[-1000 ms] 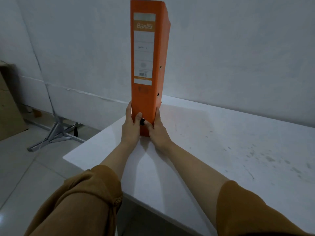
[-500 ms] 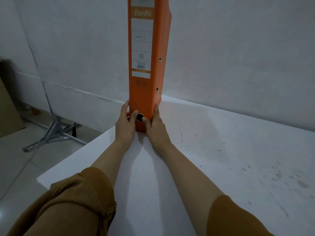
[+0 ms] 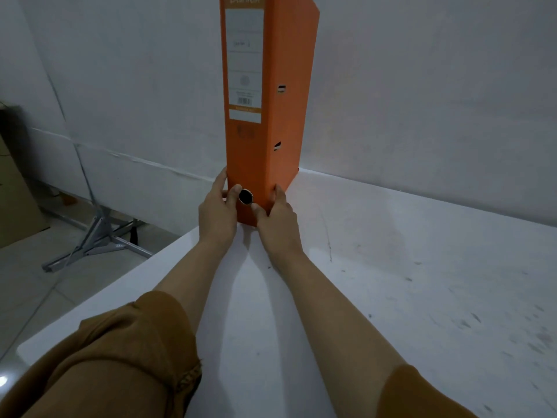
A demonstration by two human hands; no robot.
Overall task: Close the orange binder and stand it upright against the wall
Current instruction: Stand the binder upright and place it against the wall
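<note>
The orange binder (image 3: 283,116) stands upright and closed on the white table (image 3: 391,282), its spine with the white label facing me and its far edge at the grey wall (image 3: 422,86). My left hand (image 3: 218,212) grips the lower left side of the spine, thumb beside the round finger hole. My right hand (image 3: 277,218) holds the lower right side, fingers along the cover. The binder's top runs out of view.
The table's left edge drops to a tiled floor (image 3: 27,282) where a metal folding stand (image 3: 96,239) lies. A brown cardboard box (image 3: 15,188) sits at the far left. The tabletop to the right carries scuffs and dark marks.
The upright binder has moved away from me toward the wall with both hands on its base, and my view has come closer and dipped, cutting off the binder's top.
</note>
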